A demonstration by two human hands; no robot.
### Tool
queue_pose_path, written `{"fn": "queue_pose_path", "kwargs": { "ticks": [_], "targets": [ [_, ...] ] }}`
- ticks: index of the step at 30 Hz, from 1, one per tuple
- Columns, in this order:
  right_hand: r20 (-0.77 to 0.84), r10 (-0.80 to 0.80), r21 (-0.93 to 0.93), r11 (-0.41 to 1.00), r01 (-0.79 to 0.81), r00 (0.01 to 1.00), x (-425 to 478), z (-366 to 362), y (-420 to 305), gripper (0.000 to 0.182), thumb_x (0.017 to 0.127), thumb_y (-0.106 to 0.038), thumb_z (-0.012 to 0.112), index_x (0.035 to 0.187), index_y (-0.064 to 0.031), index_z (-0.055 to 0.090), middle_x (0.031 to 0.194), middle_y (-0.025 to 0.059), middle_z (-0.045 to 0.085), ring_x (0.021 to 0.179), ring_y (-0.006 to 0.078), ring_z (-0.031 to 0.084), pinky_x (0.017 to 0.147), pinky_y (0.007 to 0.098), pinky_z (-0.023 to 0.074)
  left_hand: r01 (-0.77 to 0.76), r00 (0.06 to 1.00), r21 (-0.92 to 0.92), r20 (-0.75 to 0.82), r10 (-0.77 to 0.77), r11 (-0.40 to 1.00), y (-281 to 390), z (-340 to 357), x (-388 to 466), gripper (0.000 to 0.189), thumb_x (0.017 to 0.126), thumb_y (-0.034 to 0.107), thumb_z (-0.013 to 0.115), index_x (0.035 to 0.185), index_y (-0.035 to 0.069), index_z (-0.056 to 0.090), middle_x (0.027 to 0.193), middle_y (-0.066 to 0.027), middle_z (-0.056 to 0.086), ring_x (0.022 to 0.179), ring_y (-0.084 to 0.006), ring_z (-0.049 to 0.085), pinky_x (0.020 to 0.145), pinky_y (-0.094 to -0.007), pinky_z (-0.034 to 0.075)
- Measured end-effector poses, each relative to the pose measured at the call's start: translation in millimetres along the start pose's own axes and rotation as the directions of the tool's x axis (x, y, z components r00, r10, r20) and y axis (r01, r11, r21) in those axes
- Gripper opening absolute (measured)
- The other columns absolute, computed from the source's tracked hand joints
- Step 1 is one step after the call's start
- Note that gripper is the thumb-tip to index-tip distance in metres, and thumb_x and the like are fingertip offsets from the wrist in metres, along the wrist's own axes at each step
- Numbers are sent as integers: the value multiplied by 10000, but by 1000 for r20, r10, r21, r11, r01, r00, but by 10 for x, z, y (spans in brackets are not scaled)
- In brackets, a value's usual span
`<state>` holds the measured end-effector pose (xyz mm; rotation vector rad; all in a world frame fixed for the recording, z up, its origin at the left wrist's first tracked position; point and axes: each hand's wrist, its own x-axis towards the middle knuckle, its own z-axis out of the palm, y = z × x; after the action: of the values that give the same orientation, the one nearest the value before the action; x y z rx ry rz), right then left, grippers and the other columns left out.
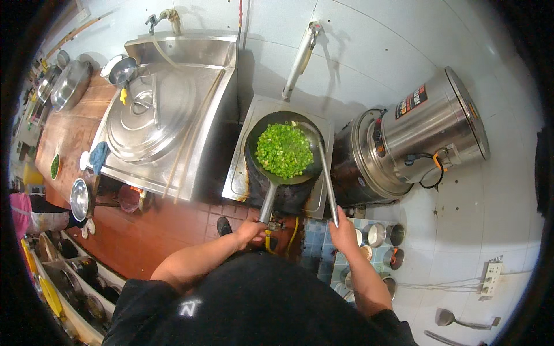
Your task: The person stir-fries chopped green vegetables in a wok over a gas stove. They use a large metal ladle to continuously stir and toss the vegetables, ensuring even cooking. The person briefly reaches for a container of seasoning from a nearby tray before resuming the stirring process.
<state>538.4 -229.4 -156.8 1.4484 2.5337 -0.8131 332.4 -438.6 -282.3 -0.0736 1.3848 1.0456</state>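
Observation:
A dark metal wok (pixel 283 116) sits on the steel stove (pixel 236 184), its handle (pixel 269 201) pointing towards me. My left hand (pixel 252 231) is closed around the end of that handle. Chopped green vegetable pieces (pixel 285 150) lie heaped in the wok. My right hand (pixel 344 230) grips the long metal handle of a cooking utensil (pixel 330 190), which reaches up to the wok's right rim. The utensil's head is hard to make out inside the wok.
Left of the stove, a large steel lid (pixel 151 138) and long chopsticks (pixel 194 129) rest on a steel unit. Steel barrels (pixel 433 129) stand at the right. Seasoning pots (pixel 375 235) are near my right arm. A person (pixel 37 214) stands at the far left.

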Motion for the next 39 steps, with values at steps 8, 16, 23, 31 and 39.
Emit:
{"fn": "queue_pose_path", "kwargs": {
  "ticks": [8, 16, 23, 31, 39],
  "targets": [
    [-1, -106, 63, 992, 106, 994, 612, 480, -166, 602, 860, -191, 572, 1411, -56, 368, 1033, 269, 632, 909, 429, 620, 789, 487, 497, 15, 999, 66, 39, -18, 998, 90, 38, -70, 260, 852, 159, 619, 1060, 60, 501, 861, -36, 616, 746, -122, 609, 608, -255, 505],
    [127, -267, -287, 912, 293, 955, 61, -412, -20, 618, 837, -170, 585, 1406, -59, 370, 985, 260, 639, 876, 445, 606, 763, 496, 492, -8, 998, 12, 70, 7, 1000, 34, 0, -73, 304, 856, 191, 645, 1083, 53, 497, 881, -35, 611, 749, -119, 605, 612, -258, 500],
    [172, 50, 411, 904, -118, 984, 370, 193, 416, 538, 875, -128, 562, 1386, -105, 397, 741, 96, 599, 537, 214, 573, 467, 369, 467, -29, 999, 67, 26, 28, 997, 74, 27, -82, 284, 923, 260, 602, 1095, 44, 537, 894, -37, 608, 753, -112, 600, 590, -233, 490],
    [653, -221, 723, -103, -684, 724, -68, 246, 103, 117, 932, -162, 546, 991, -76, 492, 732, 40, 537, 481, 123, 487, 410, 263, 403, -92, 996, 170, 2, 93, 981, 21, 74, 0, 311, 964, 255, 554, 1144, 4, 516, 904, -53, 601, 733, -112, 587, 573, -233, 495],
    [325, -64, 485, 868, -109, 943, -681, -225, -141, 591, 892, -165, 570, 1430, -75, 342, 797, 117, 608, 597, 265, 602, 546, 364, 486, -111, 992, 162, -46, 120, 980, -84, 48, 98, 328, 938, 279, 578, 1108, 2, 528, 901, -71, 611, 699, -130, 606, 586, -260, 513]
  ]
}}
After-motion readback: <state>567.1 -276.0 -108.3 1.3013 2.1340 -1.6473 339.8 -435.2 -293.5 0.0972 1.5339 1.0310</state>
